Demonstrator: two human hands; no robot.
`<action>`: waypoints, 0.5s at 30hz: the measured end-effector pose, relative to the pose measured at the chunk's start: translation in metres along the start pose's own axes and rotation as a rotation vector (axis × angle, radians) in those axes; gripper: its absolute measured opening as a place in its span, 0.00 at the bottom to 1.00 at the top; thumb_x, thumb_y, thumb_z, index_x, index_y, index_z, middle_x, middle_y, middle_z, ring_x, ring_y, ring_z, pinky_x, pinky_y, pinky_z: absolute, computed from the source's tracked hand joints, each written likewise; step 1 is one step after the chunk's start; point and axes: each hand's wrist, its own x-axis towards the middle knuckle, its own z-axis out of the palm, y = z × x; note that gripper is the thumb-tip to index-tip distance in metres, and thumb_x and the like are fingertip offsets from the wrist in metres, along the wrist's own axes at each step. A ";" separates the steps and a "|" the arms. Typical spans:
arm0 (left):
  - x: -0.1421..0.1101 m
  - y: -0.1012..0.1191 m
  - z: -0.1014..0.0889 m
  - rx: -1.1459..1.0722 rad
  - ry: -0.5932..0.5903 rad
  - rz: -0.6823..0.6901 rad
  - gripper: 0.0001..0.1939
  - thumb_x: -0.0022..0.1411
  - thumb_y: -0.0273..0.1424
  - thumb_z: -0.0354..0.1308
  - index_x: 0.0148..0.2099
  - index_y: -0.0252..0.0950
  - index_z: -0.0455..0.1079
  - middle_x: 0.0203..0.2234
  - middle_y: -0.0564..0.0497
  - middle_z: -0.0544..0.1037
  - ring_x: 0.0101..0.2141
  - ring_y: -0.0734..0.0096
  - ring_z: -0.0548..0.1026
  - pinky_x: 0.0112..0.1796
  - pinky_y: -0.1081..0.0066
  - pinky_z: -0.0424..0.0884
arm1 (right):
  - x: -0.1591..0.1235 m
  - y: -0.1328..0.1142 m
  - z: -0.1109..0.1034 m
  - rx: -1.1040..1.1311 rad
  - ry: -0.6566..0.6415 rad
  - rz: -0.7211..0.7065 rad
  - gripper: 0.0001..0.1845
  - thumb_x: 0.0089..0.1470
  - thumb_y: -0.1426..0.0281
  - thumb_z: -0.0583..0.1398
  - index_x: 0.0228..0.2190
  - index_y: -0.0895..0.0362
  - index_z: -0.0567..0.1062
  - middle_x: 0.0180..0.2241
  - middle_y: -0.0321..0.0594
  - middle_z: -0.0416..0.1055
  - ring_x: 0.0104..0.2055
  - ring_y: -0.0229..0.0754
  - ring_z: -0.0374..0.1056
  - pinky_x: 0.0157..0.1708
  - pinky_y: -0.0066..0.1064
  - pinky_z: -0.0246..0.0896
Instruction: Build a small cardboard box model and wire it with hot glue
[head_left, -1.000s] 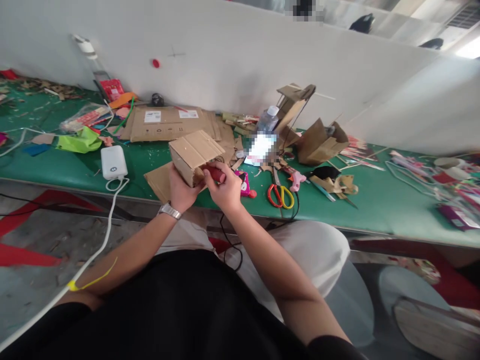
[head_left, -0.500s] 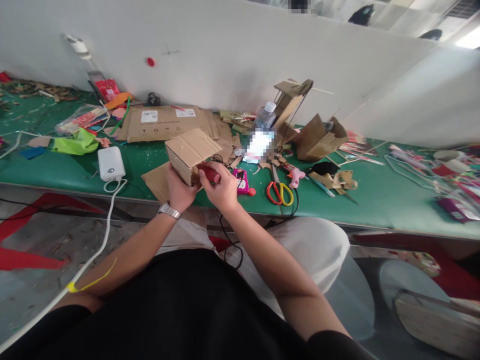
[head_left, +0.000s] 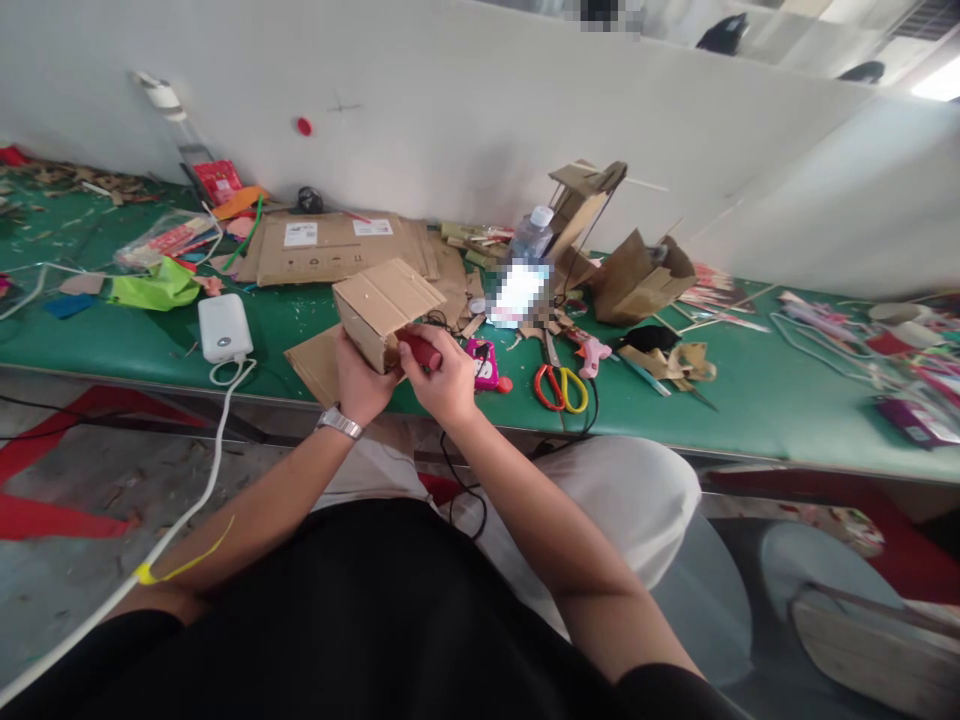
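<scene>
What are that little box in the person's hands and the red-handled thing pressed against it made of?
The small box looks like plain brown corrugated cardboard: matte, with raw edges. The red-handled tool in the right hand appears smooth and slightly glossy, probably plastic or rubber; its tip is hidden. The left hand steadies the box.

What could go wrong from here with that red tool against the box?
The red-handled tool in the right hand works at the cardboard box close to the left hand; a slip might hit those fingers. The box is held in the air, so it may twist.
</scene>
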 end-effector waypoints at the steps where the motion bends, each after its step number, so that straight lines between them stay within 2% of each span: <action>1: 0.000 0.000 0.000 -0.005 -0.003 0.000 0.51 0.53 0.46 0.74 0.69 0.31 0.52 0.61 0.31 0.69 0.63 0.45 0.71 0.64 0.49 0.68 | 0.000 0.000 0.000 -0.004 -0.003 0.004 0.11 0.68 0.61 0.61 0.47 0.52 0.79 0.48 0.45 0.83 0.51 0.47 0.80 0.55 0.38 0.76; 15: 0.000 0.001 -0.001 0.005 -0.004 0.008 0.51 0.53 0.44 0.75 0.69 0.32 0.52 0.61 0.32 0.69 0.62 0.46 0.71 0.65 0.48 0.67 | -0.001 -0.003 0.002 -0.040 -0.025 -0.002 0.10 0.68 0.62 0.60 0.45 0.52 0.78 0.47 0.43 0.83 0.49 0.47 0.80 0.51 0.35 0.76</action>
